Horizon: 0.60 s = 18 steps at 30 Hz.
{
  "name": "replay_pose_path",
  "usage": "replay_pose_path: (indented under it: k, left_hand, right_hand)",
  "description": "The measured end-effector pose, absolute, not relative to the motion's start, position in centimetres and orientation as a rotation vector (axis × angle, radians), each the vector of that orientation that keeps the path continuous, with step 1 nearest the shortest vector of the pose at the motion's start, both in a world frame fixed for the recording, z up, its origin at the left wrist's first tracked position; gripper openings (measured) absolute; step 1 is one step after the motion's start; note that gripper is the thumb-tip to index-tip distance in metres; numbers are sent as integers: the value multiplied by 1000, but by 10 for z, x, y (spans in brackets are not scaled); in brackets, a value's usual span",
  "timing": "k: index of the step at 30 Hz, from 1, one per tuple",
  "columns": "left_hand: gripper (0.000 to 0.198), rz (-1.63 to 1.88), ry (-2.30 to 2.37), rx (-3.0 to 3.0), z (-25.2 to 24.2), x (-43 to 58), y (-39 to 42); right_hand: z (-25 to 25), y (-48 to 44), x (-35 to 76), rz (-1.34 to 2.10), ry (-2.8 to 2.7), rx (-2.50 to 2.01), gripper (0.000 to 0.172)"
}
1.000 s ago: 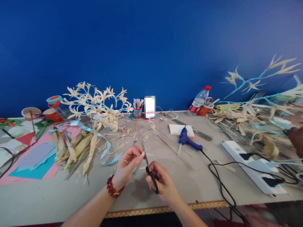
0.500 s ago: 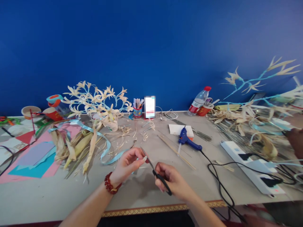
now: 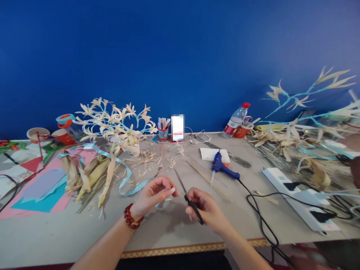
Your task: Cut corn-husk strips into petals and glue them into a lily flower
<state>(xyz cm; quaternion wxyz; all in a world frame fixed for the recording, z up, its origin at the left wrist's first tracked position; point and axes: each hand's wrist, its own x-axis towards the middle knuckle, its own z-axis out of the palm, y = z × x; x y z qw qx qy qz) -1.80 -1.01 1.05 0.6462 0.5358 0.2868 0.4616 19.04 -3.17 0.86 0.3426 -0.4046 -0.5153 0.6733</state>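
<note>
Diagonally, the scissors (image 3: 189, 201) point forward-left, gripped in the right fingers (image 3: 197, 194); whether the left fingers (image 3: 165, 182) pinch anything, I cannot tell.

I make out slim scissors with dark metal blades and black handles, gripped in the right hand (image 3: 201, 205) above the table (image 3: 84, 238). The scissors (image 3: 187, 198) sit at a slant, tips pointing away from me and leftward, blades apparently together. A tiny pale sliver (image 3: 172, 190) shows at the left hand's (image 3: 154, 193) pinched fingertips, near the blades but apart; its shape is too small for me to read.
</note>
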Motion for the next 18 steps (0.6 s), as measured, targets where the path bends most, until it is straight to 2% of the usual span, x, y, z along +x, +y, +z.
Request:
replay_pose_path:
  k: [6,13,15,18]
  left_hand:
    - [16,891,748,1289,6,-19,-9]
    - [18,958,786,1267,12,-18,-5]
    - [17,1040,797,1292,12,-17,-4]
    - [13,1428,960,1357,6,-17,-4]
  right_hand:
    - [28,-9,176,1548,-1382,-927,36]
    - [19,-3,163,1511,-1472,-1035,28]
    - [19,-3,161,1505,-1429,-1016,28]
    - [20,-1,158,1482,-1277,-956,31]
